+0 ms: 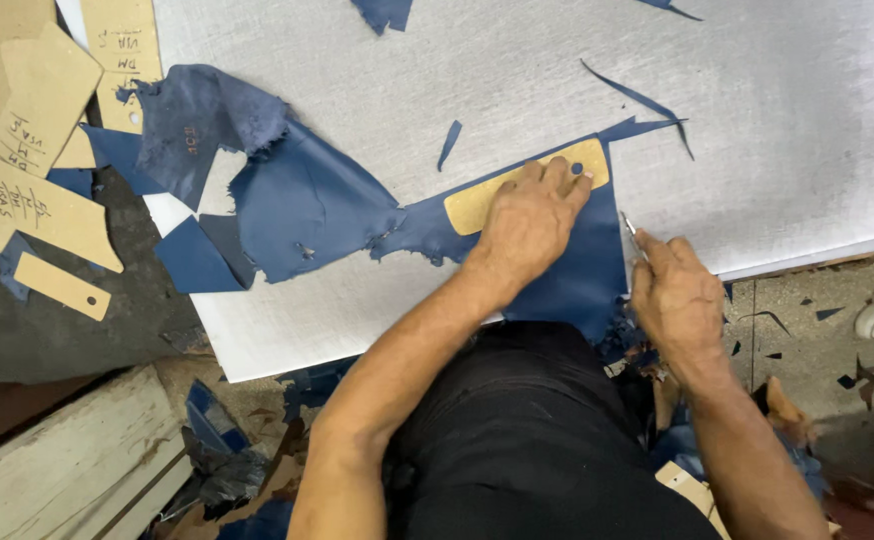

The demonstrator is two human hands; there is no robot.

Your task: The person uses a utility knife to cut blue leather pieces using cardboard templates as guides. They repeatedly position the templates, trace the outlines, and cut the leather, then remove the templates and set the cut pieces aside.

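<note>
Blue leather sheet (567, 270) on grey table (777, 150). Left hand (529, 222) presses flat, grasping nothing, on tan cardboard template (477, 205) atop it. Right hand (675, 295) clenches small knife (633, 236) at sheet's right edge. Outline apparently uncut; scraps (637, 98) beyond.

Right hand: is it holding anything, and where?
The right hand grips a thin knife by its handle; only the blade tip shows beside the blue leather.

hands: 2 (527, 222) (672, 295) | cardboard templates: 7 (one under hand) (477, 205) | knife: 1 (629, 228)
</note>
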